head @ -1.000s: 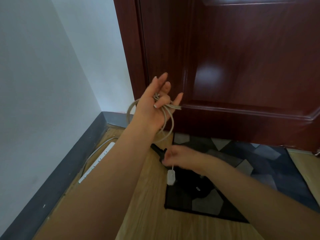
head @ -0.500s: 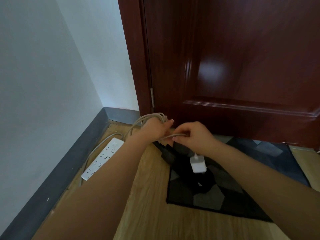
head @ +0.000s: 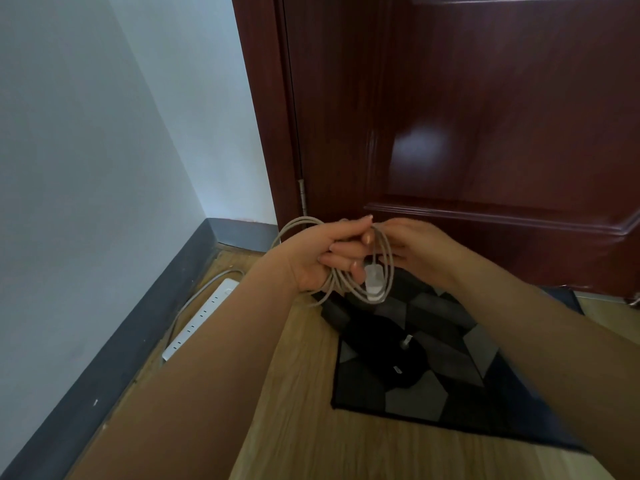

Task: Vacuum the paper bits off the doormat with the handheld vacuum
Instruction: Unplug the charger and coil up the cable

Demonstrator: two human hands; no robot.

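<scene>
My left hand (head: 325,258) is closed around a coil of pale cable (head: 349,289), with a white plug (head: 374,282) hanging in the loops. My right hand (head: 415,247) pinches the top of that coil, touching the left. At 6 o'clock from my hands, the black handheld vacuum (head: 377,344) lies on the grey patterned doormat (head: 415,400). At 8 o'clock, a white power strip (head: 199,322) lies by the wall.

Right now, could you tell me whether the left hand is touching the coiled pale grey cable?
Touching. The head view shows the coiled pale grey cable looped around the left hand, its fingers closed on the strands.
</scene>
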